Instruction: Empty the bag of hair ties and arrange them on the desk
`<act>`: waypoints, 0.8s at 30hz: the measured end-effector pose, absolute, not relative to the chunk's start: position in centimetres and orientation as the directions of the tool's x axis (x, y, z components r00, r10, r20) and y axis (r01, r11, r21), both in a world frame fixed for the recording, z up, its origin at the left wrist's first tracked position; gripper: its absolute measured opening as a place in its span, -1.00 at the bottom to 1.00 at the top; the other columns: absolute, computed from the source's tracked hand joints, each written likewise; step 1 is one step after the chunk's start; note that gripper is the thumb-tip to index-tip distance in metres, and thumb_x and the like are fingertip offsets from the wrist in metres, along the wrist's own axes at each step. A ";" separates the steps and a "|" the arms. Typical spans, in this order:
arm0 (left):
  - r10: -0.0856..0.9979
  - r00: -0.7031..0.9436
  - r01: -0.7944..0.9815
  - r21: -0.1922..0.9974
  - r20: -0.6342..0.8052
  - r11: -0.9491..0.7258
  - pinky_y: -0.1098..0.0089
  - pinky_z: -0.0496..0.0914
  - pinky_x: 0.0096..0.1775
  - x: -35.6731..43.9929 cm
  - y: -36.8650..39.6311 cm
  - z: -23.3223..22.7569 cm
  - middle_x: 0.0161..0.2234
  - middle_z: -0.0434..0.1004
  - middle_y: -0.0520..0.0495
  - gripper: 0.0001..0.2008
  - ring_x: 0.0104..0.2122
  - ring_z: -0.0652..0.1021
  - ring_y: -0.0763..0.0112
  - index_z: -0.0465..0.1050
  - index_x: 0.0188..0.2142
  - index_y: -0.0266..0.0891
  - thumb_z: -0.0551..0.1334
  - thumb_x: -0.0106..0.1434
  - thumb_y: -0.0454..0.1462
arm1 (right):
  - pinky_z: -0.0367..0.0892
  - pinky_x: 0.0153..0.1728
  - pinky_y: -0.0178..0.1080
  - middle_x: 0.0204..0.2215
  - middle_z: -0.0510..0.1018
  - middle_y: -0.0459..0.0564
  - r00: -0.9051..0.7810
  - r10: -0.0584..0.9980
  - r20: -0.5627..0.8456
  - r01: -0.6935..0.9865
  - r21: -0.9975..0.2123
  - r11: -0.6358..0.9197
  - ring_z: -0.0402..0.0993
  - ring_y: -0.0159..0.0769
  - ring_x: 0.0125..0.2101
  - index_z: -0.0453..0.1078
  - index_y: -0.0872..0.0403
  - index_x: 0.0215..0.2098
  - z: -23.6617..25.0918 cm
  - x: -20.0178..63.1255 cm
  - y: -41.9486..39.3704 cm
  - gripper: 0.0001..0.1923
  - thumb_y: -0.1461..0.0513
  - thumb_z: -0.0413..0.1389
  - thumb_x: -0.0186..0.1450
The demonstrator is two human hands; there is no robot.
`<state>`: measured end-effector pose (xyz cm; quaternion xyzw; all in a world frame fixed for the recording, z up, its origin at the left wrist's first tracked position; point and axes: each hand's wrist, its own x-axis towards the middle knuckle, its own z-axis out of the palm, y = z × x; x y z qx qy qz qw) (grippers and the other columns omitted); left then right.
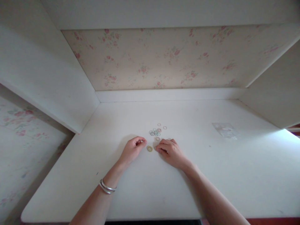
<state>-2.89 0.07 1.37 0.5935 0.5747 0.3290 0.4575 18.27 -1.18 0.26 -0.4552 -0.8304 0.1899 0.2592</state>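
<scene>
Between my two hands lies a small cluster of overlapping yellowish thin rings [149, 148] on the white desk. My left hand [132, 150] is just left of them, thumb and forefinger pinched together; whatever they may hold is too small to make out. On the right, my right hand [170, 152] rests low on the desk with its fingers closed, and a small thin ring [155, 148] shows at its fingertips. Just beyond the hands is a loose pile of greenish-grey rings [154, 132]. Pinkish rings [159, 124] lie around that pile, one nearer my right hand.
A clear plastic bag [225, 130] lies flat on the right of the white desk [131, 193]. A small dark sliver [97, 173] is at the left. White side panels [70, 78] and a flowered back wall [164, 59] enclose the desk.
</scene>
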 end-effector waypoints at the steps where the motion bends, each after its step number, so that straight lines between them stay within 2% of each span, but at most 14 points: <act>1: 0.983 0.129 0.394 0.917 -0.128 0.068 0.50 0.15 -0.51 -2.8 0.0 1.3 -0.56 0.34 0.08 -0.69 -0.55 0.31 0.51 0.48 -0.29 -0.22 0.17 0.15 -0.05 | 0.11 -0.19 -0.26 -0.37 0.49 -0.12 -0.426 0.864 0.269 0.641 -0.585 0.498 0.38 -0.40 -0.34 0.45 -0.04 -0.35 0.2 18.3 -1.0 -0.82 0.24 0.01 0.31; 3: 0.985 0.139 0.433 0.901 -0.104 0.034 0.50 0.16 -0.51 -2.7 0.0 1.2 -0.57 0.35 0.08 -0.70 -0.56 0.33 0.50 0.48 -0.29 -0.23 0.16 0.16 -0.06 | 0.16 -0.27 -0.29 -0.38 0.47 -0.10 -0.315 0.905 0.287 0.599 -0.679 0.424 0.37 -0.41 -0.40 0.47 -0.01 -0.35 -0.1 18.5 -0.7 -0.81 0.21 0.01 0.31; 6: 0.987 0.146 0.491 0.871 -0.060 -0.020 0.48 0.21 -0.48 -2.4 0.1 1.0 -0.55 0.40 0.06 -0.72 -0.53 0.38 0.47 0.49 -0.30 -0.23 0.15 0.17 -0.08 | 0.19 -0.41 -0.32 -0.39 0.44 -0.06 -0.036 0.959 0.281 0.515 -0.817 0.259 0.32 -0.41 -0.47 0.47 0.04 -0.35 -0.4 19.0 0.1 -0.79 0.16 0.02 0.29; 8: 0.989 0.144 0.505 0.862 -0.031 -0.046 0.47 0.26 -0.43 -2.0 0.4 1.0 -0.50 0.47 0.03 -0.73 -0.49 0.44 0.44 0.50 -0.30 -0.22 0.15 0.18 -0.11 | 0.19 -0.44 -0.32 -0.41 0.43 -0.06 0.121 0.958 0.261 0.464 -0.868 0.177 0.29 -0.41 -0.49 0.48 0.05 -0.36 -0.6 19.3 0.6 -0.78 0.14 0.03 0.27; 10: 0.987 0.160 0.526 0.846 -0.001 -0.084 0.46 0.30 -0.39 -1.4 0.9 1.2 -0.46 0.51 0.02 -0.74 -0.45 0.48 0.43 0.50 -0.30 -0.22 0.14 0.19 -0.12 | 0.19 -0.44 -0.31 -0.43 0.43 -0.07 0.200 0.950 0.239 0.434 -0.891 0.133 0.27 -0.40 -0.50 0.48 0.05 -0.37 -0.8 19.6 1.0 -0.77 0.12 0.05 0.25; 13: 0.971 0.229 0.614 0.763 0.073 -0.202 0.46 0.31 -0.38 0.1 2.0 1.8 -0.45 0.52 0.02 -0.76 -0.45 0.48 0.44 0.51 -0.29 -0.19 0.12 0.21 -0.14 | 0.19 -0.42 -0.29 -0.44 0.44 -0.06 0.220 0.950 0.220 0.411 -0.905 0.114 0.27 -0.39 -0.49 0.49 0.05 -0.37 -1.0 19.7 1.2 -0.75 0.09 0.06 0.23; 17: 0.941 0.294 0.747 0.573 0.170 -0.337 0.43 0.34 -0.24 2.4 4.0 2.4 -0.29 0.49 -0.02 -0.82 -0.33 0.50 0.42 0.50 -0.25 -0.15 0.14 0.22 -0.21 | 0.19 -0.42 -0.29 -0.44 0.44 -0.05 0.229 0.948 0.221 0.391 -0.913 0.119 0.27 -0.38 -0.49 0.49 0.06 -0.37 -1.2 19.9 1.2 -0.73 0.06 0.05 0.22; 21: 0.937 0.325 0.834 0.428 0.127 -0.348 0.40 0.36 -0.23 4.0 5.5 2.0 -0.13 0.41 -0.04 -0.78 -0.28 0.51 0.40 0.45 -0.15 -0.09 0.12 0.26 -0.18 | 0.19 -0.42 -0.29 -0.44 0.44 -0.06 0.240 0.944 0.225 0.386 -0.915 0.120 0.26 -0.38 -0.49 0.49 0.06 -0.36 -1.3 20.1 1.4 -0.71 0.05 0.04 0.21; 24: 0.933 0.350 0.867 0.349 0.081 -0.356 0.40 0.36 -0.23 4.3 6.1 1.7 -0.12 0.37 -0.02 -0.77 -0.26 0.51 0.40 0.45 -0.15 -0.06 0.08 0.28 -0.15 | 0.18 -0.41 -0.30 -0.44 0.43 -0.07 0.228 0.949 0.218 0.393 -0.912 0.115 0.27 -0.39 -0.48 0.49 0.05 -0.36 -1.3 20.2 1.4 -0.73 0.07 0.04 0.22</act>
